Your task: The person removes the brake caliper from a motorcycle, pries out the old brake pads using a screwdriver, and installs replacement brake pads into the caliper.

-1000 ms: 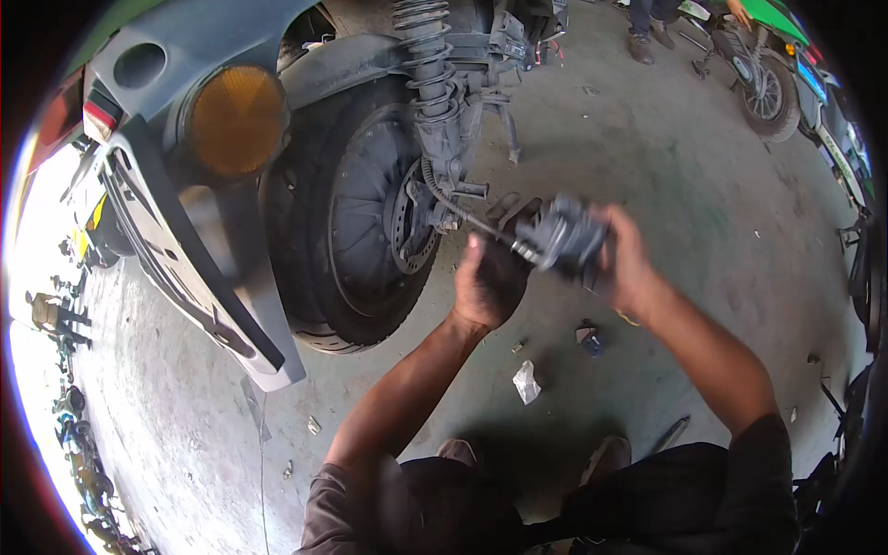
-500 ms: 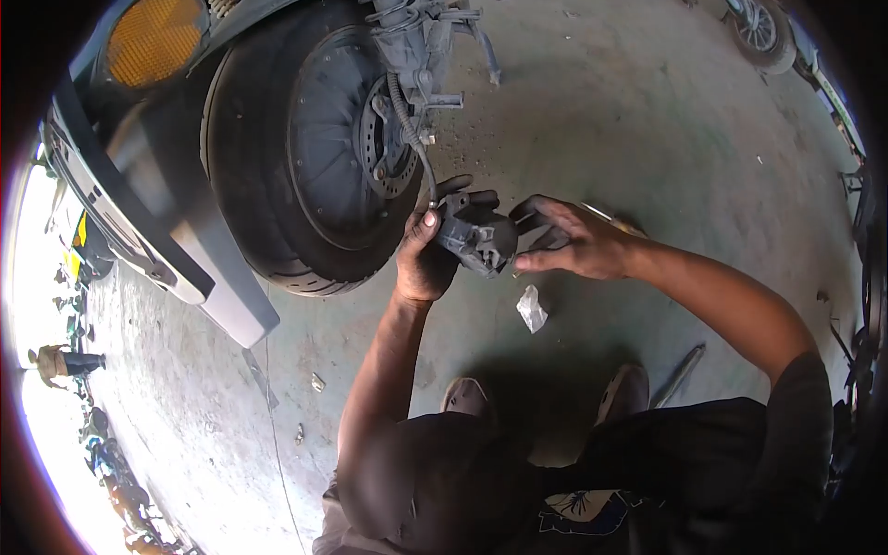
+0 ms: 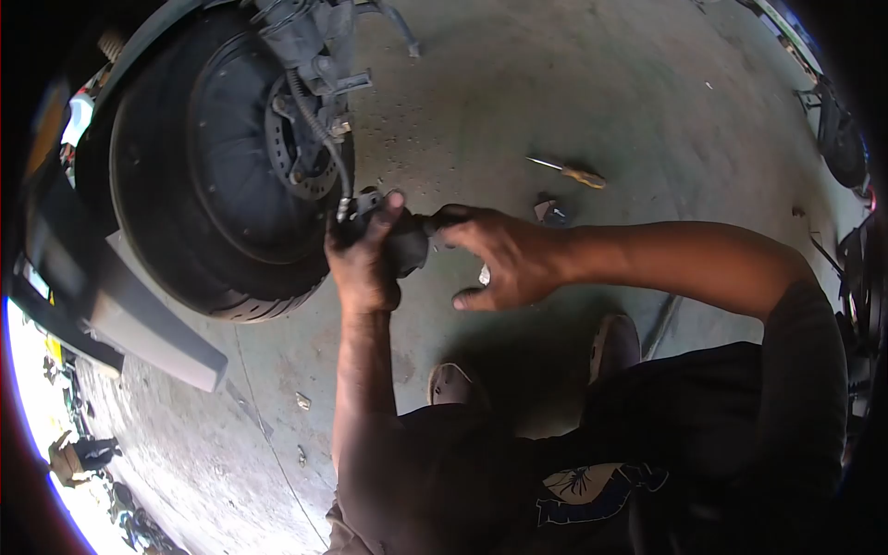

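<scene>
Concrete floor under everything. Motorbike wheel at upper left, dark tyre, ribbed hub facing the hands. Drilled brake disc around hub centre. Right hand spread, fingers open, index tip right at the caliper's side, thumb well clear; too blurred to call contact. Left hand wrapped firmly round the brake caliper, thumb over the top, just right of the tyre, up off the floor, apart from the disc. To do this well: take full weight in the left palm, leave slack in the line, no twist at its end; right fingers for fine handling only, no grease on friction faces. Caliper: matt near-black, compact, rounded at the right end, mostly hidden by the left hand; pads and pistons not visible. Brake hose ribbed, down to a metal fitting beside the left hand. Screwdriver with orange-yellow handle beyond the right forearm, small dark part nearby.
</scene>
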The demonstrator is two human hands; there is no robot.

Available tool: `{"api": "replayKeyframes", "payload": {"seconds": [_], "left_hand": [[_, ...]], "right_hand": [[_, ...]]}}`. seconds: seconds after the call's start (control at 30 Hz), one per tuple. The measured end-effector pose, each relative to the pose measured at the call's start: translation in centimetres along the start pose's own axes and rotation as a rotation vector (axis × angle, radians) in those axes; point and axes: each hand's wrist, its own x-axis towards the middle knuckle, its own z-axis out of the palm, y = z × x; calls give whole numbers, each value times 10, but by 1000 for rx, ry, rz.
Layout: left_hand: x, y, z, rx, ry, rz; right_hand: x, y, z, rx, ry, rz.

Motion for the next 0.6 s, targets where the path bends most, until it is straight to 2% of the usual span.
{"api": "replayKeyframes", "payload": {"seconds": [0.07,0.1,0.17,0.2,0.23,0.27,0.3,0.33,0.4,0.43,0.5,0.57,0.6], "left_hand": [[6,-1,-13,-204,-176,-70],[6,-6,-15,-202,-175,-74],[5,-9,-15,-482,-162,-62],[18,-23,-40,-754,-386,-258],[22,-34,-49,-754,-337,-184],[20,-29,-44,-738,-318,-127],[17,-25,-36,-723,-302,-74],[19,-26,-33,-781,-361,-66],[23,-27,-27,-870,-490,-62],[27,-29,-27,-863,-482,-57],[34,-33,-27,-948,-678,-19],[35,-33,-23,-951,-630,-15],[40,-34,-24,-956,-698,7]], "right_hand": [[-13,0,-3,-15,38,-17],[-20,1,-3,-29,74,-48],[-30,28,-18,7,36,-24],[-38,66,-17,64,61,70],[-49,97,-20,-204,82,290],[-55,113,-35,-190,-4,523],[-70,148,-35,-454,-15,599],[-92,207,-31,-657,-5,547],[-99,209,-43,-660,-90,693],[-97,207,-47,-655,-91,682],[-94,203,-49,-563,-179,777],[-91,206,-44,-570,-187,753],[-91,209,-40,-580,-190,740]]}}
